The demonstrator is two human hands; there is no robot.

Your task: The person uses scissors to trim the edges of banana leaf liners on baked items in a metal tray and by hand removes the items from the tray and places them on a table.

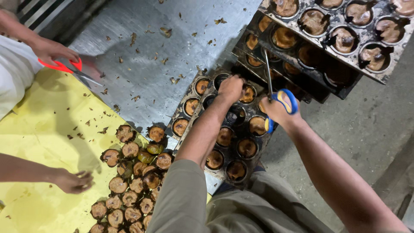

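Left hand (230,88) — closed over a cup of the muffin tray (224,138) on the steel counter (142,56). Right hand (278,110) — gripping blue-handled scissors (276,97) (blades pointing up) just beside the left hand.

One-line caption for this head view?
Left hand on a baking tray of small cakes, right hand holding blue-handled scissors; trimmed cakes piled on yellow sheet.
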